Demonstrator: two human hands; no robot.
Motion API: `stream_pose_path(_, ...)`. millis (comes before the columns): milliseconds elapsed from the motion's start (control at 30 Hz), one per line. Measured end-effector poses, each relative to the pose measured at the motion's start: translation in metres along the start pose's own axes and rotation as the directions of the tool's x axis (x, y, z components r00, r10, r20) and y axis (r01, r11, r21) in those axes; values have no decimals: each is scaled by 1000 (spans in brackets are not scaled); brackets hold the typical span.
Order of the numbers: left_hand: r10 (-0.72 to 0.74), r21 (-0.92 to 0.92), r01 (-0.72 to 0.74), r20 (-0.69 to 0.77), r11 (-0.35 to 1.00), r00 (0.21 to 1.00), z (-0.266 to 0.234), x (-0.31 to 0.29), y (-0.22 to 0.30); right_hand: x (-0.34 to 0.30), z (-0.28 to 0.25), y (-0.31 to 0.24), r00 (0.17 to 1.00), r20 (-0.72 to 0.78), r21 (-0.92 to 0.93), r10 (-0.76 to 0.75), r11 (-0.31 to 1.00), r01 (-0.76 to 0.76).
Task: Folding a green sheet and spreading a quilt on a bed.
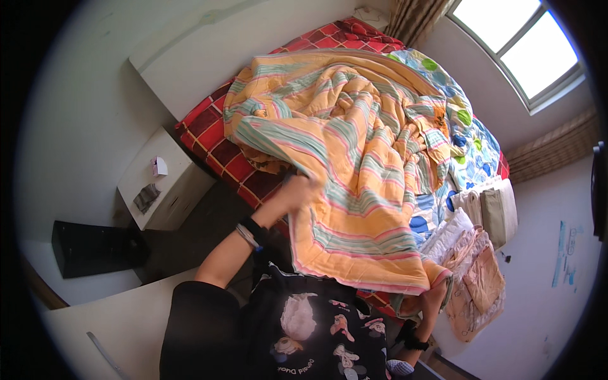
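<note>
Left hand (297,190) closed on the edge of the striped quilt (354,158) (orange w/ green & pink bands), near the bed's left side. Right hand (436,292) at the quilt's lower corner, fingers tucked under the fabric; looks like a grip but can't tell for sure. Quilt lies rumpled across most of the bed, over a red checked sheet (215,145) & a blue-green spotted cover (465,145) on the right. Folded beige & peach bedding (481,266) stacked just beside the right hand. White nightstand (171,183) left of bed: small pale pink box (159,166) on top, grey cloth (146,197) near it. Blue marks (565,253) on the wall at right.
</note>
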State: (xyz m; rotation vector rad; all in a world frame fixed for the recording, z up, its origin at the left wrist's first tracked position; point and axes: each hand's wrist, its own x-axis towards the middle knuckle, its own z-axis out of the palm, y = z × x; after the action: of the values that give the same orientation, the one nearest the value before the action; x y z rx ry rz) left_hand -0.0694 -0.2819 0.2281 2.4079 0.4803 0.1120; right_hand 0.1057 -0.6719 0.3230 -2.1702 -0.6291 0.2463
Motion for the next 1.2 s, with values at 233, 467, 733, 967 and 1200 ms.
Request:
stream_pose_path(233,421,-163,-395,180,904,889,68,-16,116,22,23,-3,959,280,-179,45,984,6)
stream_pose_path(467,379,-333,-367,-33,869,925,57,-28,139,41,20,12,894,440,380,-86,920,-98)
stream_pose_path(733,349,-226,-331,42,916,936,57,-25,175,9,76,-33,802,528,-17,-278,941,338)
stream_pose_path(967,505,66,-516,133,854,853,58,-23,183,-3,105,-6,950,244,-99,-196,969,226)
stream_pose_path(1200,404,-179,-388,66,904,912,67,-40,159,4,115,-2,929,291,-228,-227,927,297)
